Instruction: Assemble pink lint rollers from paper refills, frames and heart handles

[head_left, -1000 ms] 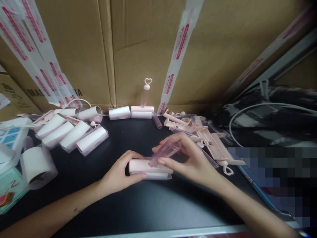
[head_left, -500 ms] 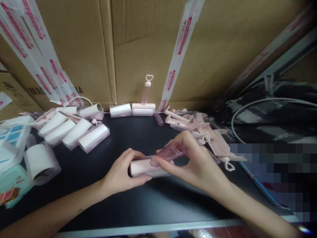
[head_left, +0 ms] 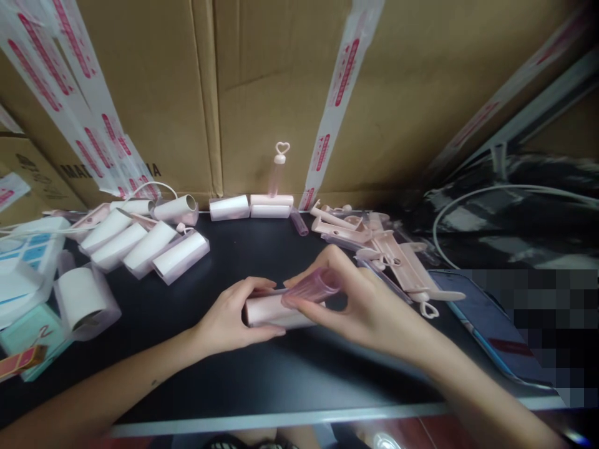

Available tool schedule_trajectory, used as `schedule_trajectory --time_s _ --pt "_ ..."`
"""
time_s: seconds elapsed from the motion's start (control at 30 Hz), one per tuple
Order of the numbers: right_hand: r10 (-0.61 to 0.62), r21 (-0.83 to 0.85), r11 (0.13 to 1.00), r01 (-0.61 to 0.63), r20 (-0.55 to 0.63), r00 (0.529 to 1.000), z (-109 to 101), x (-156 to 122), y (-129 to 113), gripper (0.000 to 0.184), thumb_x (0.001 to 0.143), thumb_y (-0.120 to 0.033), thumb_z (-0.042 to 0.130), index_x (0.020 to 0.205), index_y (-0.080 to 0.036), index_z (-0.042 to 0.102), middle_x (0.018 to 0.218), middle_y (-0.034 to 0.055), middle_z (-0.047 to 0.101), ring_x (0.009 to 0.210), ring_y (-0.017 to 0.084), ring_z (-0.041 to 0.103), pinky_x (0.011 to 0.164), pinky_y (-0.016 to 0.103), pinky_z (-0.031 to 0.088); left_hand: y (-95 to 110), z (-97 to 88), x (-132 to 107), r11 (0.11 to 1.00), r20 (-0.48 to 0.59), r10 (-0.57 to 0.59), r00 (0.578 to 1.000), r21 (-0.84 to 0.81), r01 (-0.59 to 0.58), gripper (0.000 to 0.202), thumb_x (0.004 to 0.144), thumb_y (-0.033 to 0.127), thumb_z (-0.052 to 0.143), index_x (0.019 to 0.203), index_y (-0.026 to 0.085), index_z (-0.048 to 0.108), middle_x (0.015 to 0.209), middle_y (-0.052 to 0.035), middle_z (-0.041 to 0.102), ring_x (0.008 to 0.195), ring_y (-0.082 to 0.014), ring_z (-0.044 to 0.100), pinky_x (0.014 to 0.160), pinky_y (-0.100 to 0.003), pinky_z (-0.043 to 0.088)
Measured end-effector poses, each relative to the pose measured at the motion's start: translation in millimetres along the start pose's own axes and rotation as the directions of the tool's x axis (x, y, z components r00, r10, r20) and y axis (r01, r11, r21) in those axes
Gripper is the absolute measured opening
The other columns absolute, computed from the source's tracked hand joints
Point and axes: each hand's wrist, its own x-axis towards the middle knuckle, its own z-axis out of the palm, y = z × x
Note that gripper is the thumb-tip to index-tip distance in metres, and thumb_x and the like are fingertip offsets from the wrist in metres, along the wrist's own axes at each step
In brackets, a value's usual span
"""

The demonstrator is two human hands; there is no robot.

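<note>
In the middle of the black table, a pale pink lint roller head [head_left: 266,312] lies crosswise, its left end wrapped by the thumb and fingers of my left hand [head_left: 224,317]. A see-through pinkish-purple tube handle [head_left: 316,285] is pinched between thumb and fingers of my right hand [head_left: 362,305]. The tube slants up to the right, its lower end against the top of the roller head. Whether it sits inside a socket there is hidden by my fingers. Its upper end is an open mouth.
An upright lint roller with a heart-loop handle [head_left: 279,163] stands against the cardboard box [head_left: 262,81]. White paper rolls [head_left: 147,249] lie at left. Pink plastic parts [head_left: 397,262] are heaped at right, near a phone [head_left: 486,330]. A short purple tube [head_left: 299,222] lies behind my hands.
The tube in my right hand has shifted slightly left and tilted a little more upright on the roller head. My left hand keeps its grip. The whole view has shifted slightly.
</note>
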Motion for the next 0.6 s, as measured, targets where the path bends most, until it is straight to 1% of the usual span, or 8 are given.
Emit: schedule_trajectory --time_s 0.13,0.27,0.33,0.47,0.53,0.6 --pt "0.019 0.071 0.997 -0.024 0.067 0.998 -6.5 7.0 2.9 0.024 0.082 -0.033 0.063 0.09 -0.022 0.044 0.088 0.0038 0.071 0.077 0.021 0.069 0.061 0.029 0.054 -6.1 -4.7 3.3 0.998 0.072 0.011 0.997 -0.06 -0.007 0.064 0.063 0.038 0.077 0.116 0.022 0.046 0.114 -0.0074 0.062 0.107 -0.023 0.06 0.094 -0.037 0.046" --pt "-0.02 0.117 0.993 0.0 0.17 0.985 -13.1 17.0 3.4 0.022 0.08 -0.03 0.064 0.09 -0.021 0.046 0.084 0.0028 0.071 0.075 0.02 0.069 0.061 0.027 0.055 -8.7 -9.0 5.4 0.991 0.137 0.011 0.99 -0.137 0.008 0.07 0.063 0.034 0.077 0.121 0.023 0.039 0.115 -0.0081 0.061 0.11 -0.0236 0.058 0.095 -0.038 0.044" --pt "-0.04 0.139 0.99 0.009 0.222 0.974 -16.1 20.5 3.0 0.02 0.08 -0.03 0.063 0.09 -0.02 0.049 0.084 0.0028 0.071 0.077 0.019 0.069 0.064 0.027 0.055 -8.5 -11.8 7.0 0.987 0.167 0.001 0.986 -0.16 0.026 0.074 0.063 0.033 0.077 0.123 0.024 0.035 0.114 -0.0083 0.062 0.109 -0.0238 0.058 0.095 -0.039 0.043" --pt "-0.089 0.196 0.98 0.026 0.32 0.943 -20.8 24.9 1.7 0.021 0.08 -0.031 0.063 0.093 -0.019 0.053 0.088 0.0041 0.072 0.083 0.018 0.068 0.071 0.027 0.054 -10.2 -15.0 10.0 0.967 0.233 -0.021 0.972 -0.242 0.079 0.078 0.062 0.03 0.078 0.123 0.024 0.03 0.112 -0.0094 0.061 0.108 -0.0242 0.058 0.095 -0.041 0.041" --pt "-0.104 0.189 0.981 0.033 0.381 0.919 -21.4 27.7 1.0 0.021 0.08 -0.031 0.062 0.094 -0.018 0.054 0.091 0.0054 0.071 0.084 0.019 0.068 0.071 0.027 0.054 -13.2 -14.2 10.5 0.956 0.247 -0.003 0.969 -0.283 0.075 0.08 0.063 0.028 0.078 0.124 0.024 0.026 0.111 -0.0092 0.059 0.108 -0.0231 0.056 0.096 -0.041 0.04" --pt "-0.115 0.195 0.98 0.03 0.441 0.89 -20.0 31.0 0.8 0.02 0.08 -0.03 0.061 0.093 -0.018 0.053 0.093 0.006 0.071 0.085 0.019 0.068 0.071 0.027 0.054 -16.6 -12.4 10.3 0.95 0.237 0.014 0.971 -0.305 0.06 0.082 0.063 0.027 0.077 0.124 0.025 0.022 0.111 -0.0088 0.058 0.109 -0.0219 0.055 0.096 -0.04 0.039"
